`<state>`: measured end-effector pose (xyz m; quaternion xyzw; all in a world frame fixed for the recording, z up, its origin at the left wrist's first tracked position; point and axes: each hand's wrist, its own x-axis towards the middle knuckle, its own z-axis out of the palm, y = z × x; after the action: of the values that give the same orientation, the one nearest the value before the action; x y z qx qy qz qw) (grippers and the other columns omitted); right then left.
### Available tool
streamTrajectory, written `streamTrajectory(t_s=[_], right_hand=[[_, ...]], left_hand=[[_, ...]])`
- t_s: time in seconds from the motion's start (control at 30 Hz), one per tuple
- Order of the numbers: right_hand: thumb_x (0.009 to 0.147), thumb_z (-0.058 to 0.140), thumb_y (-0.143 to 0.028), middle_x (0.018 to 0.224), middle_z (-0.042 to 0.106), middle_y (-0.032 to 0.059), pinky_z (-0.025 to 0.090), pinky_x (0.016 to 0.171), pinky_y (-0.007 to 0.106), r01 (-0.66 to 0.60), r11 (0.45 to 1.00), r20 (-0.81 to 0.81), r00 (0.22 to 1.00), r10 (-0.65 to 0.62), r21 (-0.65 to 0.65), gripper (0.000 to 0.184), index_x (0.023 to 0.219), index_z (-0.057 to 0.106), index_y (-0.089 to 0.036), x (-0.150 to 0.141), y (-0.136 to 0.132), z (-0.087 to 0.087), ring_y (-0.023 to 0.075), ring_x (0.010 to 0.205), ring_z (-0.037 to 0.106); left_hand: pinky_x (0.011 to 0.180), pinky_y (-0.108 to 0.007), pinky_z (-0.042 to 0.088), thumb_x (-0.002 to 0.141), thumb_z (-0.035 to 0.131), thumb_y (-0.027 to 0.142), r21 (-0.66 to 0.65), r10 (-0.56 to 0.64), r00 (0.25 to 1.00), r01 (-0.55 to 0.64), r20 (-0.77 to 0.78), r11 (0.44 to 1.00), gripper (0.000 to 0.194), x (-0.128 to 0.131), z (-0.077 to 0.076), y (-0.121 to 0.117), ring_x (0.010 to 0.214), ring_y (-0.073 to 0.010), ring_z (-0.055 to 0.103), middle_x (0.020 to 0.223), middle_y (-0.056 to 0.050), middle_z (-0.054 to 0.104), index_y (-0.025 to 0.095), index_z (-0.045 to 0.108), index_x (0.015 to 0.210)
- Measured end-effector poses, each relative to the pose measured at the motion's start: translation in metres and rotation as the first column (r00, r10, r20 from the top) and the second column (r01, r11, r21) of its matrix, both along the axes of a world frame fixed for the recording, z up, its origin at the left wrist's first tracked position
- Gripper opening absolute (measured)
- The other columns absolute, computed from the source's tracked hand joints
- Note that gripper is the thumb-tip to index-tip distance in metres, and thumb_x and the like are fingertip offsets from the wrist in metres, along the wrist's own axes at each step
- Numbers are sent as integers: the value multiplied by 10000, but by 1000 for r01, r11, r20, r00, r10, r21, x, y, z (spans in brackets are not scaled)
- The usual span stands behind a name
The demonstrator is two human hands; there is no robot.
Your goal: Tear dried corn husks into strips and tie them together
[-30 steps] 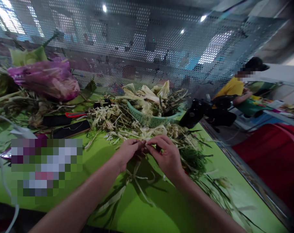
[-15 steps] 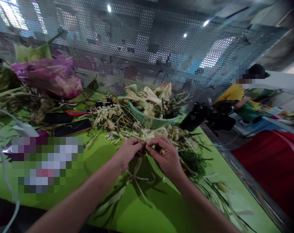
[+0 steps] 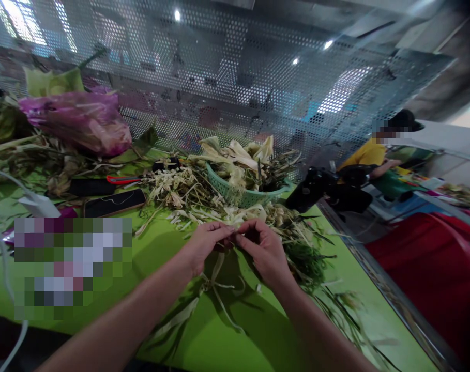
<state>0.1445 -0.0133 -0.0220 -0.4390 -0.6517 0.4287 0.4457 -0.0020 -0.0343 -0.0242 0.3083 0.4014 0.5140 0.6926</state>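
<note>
My left hand [image 3: 208, 245] and my right hand [image 3: 264, 252] meet over the table with thumbs and fingertips pinched together, almost touching. From beneath the left fingers a pale dried plant strip [image 3: 218, 264] hangs down and seems to be held there. What the right fingertips pinch is too small to make out. Under the hands lies a knotted bunch of pale strips [image 3: 208, 284], its ends spreading across the green tabletop [image 3: 285, 330]. Directly behind the fingers are loose cream-coloured plant pieces [image 3: 254, 213].
Dried stems and husks fill a green basket [image 3: 242, 195]. Leftward are a phone [image 3: 116, 203], a red-handled cutter [image 3: 122, 179], a white charger [image 3: 43, 205] and a purple plastic bag [image 3: 83, 121]. Green stringy plants [image 3: 306, 258] lie rightward. Beyond sits a person in yellow [image 3: 361, 155], near a red chair [image 3: 424, 258].
Both hands stay pinched in nearly the same place. The right fingers have shifted slightly and curl closer to the left fingertips. The view has tilted a little.
</note>
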Motion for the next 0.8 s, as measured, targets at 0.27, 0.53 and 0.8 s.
streamTrajectory(t_s=[0.27,0.53,0.8], right_hand=[[790,648,-250,808,617,35,452,609,278,-78,926,231,973,-10,370,66,830,643,-197,4,-4,10,152,679,550],[829,603,-167,872,622,44,478,756,306,-172,812,388,919,-72,558,103,871,666,-236,3,-6,10,182,835,600],[836,598,-221,822,614,46,461,689,300,-123,851,369,925,-87,510,53,798,633,-209,3,-4,12,181,776,574]], left_hand=[[502,-219,299,646,714,308,-43,62,998,-61,4,997,210,-1,-5,4,480,-68,421,533,25,511,153,577,610],[509,-206,299,657,713,288,-52,53,998,-51,34,997,178,-1,-9,3,538,-76,437,593,20,516,158,593,645],[512,-213,284,656,695,254,-35,26,1000,-26,0,999,144,0,-3,2,541,-83,419,592,18,509,163,583,660]])
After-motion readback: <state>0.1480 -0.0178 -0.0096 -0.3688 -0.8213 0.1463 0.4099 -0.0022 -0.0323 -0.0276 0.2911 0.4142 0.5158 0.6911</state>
